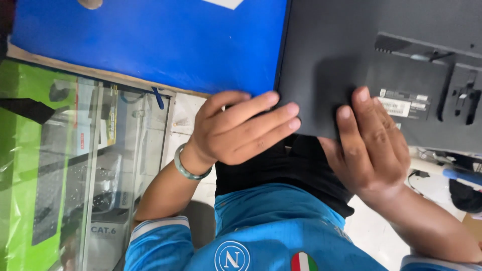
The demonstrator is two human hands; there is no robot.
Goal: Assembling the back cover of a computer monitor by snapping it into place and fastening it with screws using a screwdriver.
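Observation:
A dark grey flat monitor [341,45] lies with its back up, its near edge over my lap. My left hand [236,133], with a pale green bangle [186,168] at the wrist, grips the monitor's near left corner, fingers laid over the edge. My right hand [374,145] holds the near edge further right. Its fingers are spread flat on the back panel, just beside a white label sticker [401,105]. The mount recess for the stand [462,95] sits to the right of that hand.
A blue board [150,40] lies under and left of the monitor. On the left stands a glass display case [100,165] with boxes inside and green film [15,150] beside it. A blue-handled tool [462,175] and cables lie at the right.

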